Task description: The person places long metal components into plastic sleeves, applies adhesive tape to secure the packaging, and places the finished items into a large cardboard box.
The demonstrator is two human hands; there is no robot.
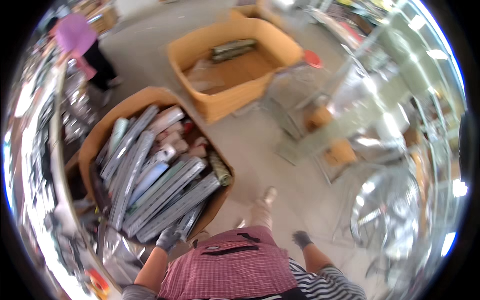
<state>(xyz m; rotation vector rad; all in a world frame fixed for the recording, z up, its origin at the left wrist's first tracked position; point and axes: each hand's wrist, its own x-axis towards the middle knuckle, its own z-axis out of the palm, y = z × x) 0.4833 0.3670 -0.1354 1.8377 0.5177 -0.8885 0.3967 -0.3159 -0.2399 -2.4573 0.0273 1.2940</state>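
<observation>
Rolls of grey wrapped material (165, 195) fill the near cardboard box (100, 135), which stands on the floor at the person's left, and the gloved left hand (167, 239) is at its near edge with the fingers closed on the end of one long grey roll. To lift that roll cleanly, my judgement is that the grip should sit well round the end instead of pinching it, and the roll should slide out along its own length so it does not drag its neighbours. The right hand (301, 239), also gloved, hangs free beside the person's hip, touching nothing; blur hides whether its fingers are curled or loose. Counted: two large cardboard boxes, the far box (280, 45) holding one dark roll (233, 49) and some flat sheets; roughly ten long grey rolls in the near one, plus several shorter pinkish ones behind them; two gloved hands; one other person (80, 42) standing far off.
</observation>
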